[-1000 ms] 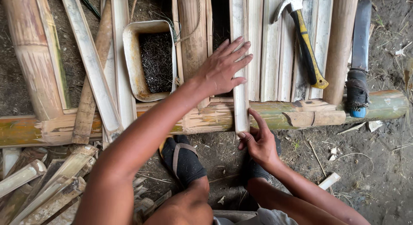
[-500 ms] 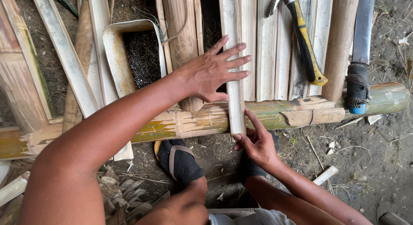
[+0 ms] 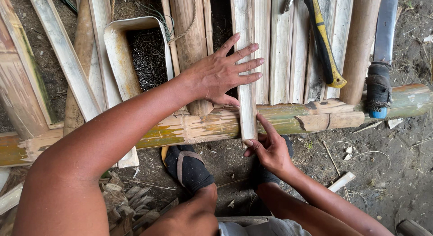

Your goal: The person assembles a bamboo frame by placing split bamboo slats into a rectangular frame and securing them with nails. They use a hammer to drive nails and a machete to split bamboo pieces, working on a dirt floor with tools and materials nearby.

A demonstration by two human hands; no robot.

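Left hand (image 3: 223,73) lies flat, fingers spread wide, palm down across a pale bamboo slat (image 3: 246,73) and the round bamboo piece (image 3: 189,42) beside it — pressing, not gripping anything. Right hand (image 3: 270,150) is at the near end of the same slat, index finger up against its right edge, thumb near the slat's tip; the other fingers are curled loosely, a light pinch-like touch, not a full grasp.

The slat runs up and away from the person, crossing over a green bamboo pole (image 3: 194,125) that lies left to right. Its near end overhangs the pole slightly, above the person's feet.

Counts — one hammer (image 3: 322,46) with yellow handle, resting on the slats right of the left hand. One machete (image 3: 381,60), dark wrapped grip with blue end, tip of the handle on the pole. One tray (image 3: 135,55) cut from a plastic can, holding small dark nails, left of the left hand. About four more flat slats side by side right of the held one. Two dark sandalled feet (image 3: 187,166) on the dirt below the pole.
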